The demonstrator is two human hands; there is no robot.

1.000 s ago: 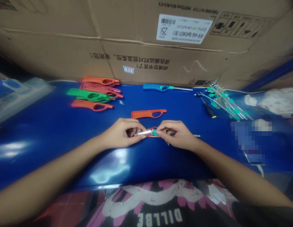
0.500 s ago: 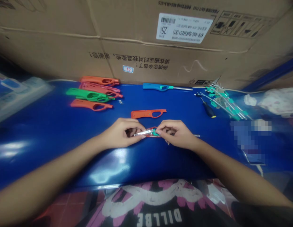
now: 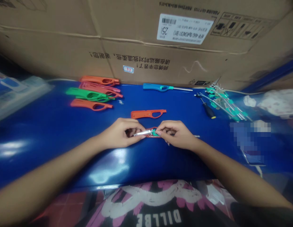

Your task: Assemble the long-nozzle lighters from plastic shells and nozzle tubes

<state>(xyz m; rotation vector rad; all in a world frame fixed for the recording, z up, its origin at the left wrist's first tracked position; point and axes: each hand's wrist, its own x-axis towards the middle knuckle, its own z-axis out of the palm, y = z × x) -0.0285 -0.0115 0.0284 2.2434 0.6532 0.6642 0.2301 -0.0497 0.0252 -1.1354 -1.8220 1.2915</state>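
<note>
Both my hands meet at the middle of the blue table (image 3: 54,132), fingers pinched. My left hand (image 3: 121,133) grips the left end of a lighter assembly (image 3: 148,132): a silver metal tube with a teal trigger piece lying in an orange-red handle shell. My right hand (image 3: 176,134) pinches the teal piece and covers the right part; a thin metal rod tip (image 3: 197,136) sticks out past it. Just behind the hands lies a separate orange handle shell (image 3: 148,113).
Orange, pink and green handle shells (image 3: 94,93) lie in a group at the back left. A finished blue lighter (image 3: 164,88) lies by the cardboard box (image 3: 146,41). At the right are a black screwdriver (image 3: 208,110) and a pile of teal-tipped metal tubes (image 3: 223,102).
</note>
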